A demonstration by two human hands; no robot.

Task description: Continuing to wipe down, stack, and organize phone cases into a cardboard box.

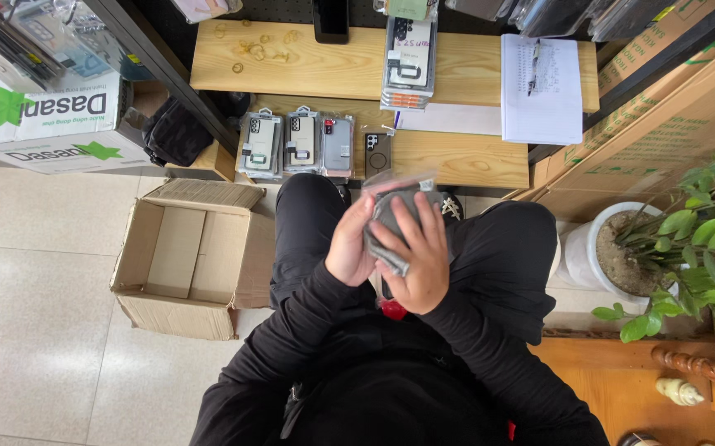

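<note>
Long black sleeves, black trousers, bare left hand [349, 248] and right hand [418, 263]

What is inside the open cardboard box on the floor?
The cardboard box shows only bare brown inner walls and bottom; nothing lies in the visible part. Its near wall hides the strip just behind it.

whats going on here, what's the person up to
A seated person in black holds a grey phone case in a clear plastic sleeve over their lap, gripped by both the left hand and the right hand. In front of them is a low wooden bench with a row of packaged phone cases and one loose dark case. A higher shelf carries a stack of packaged cases and a notepad with a pen. An open, empty cardboard box sits on the tiled floor to their left, and a potted plant stands to their right.
</note>
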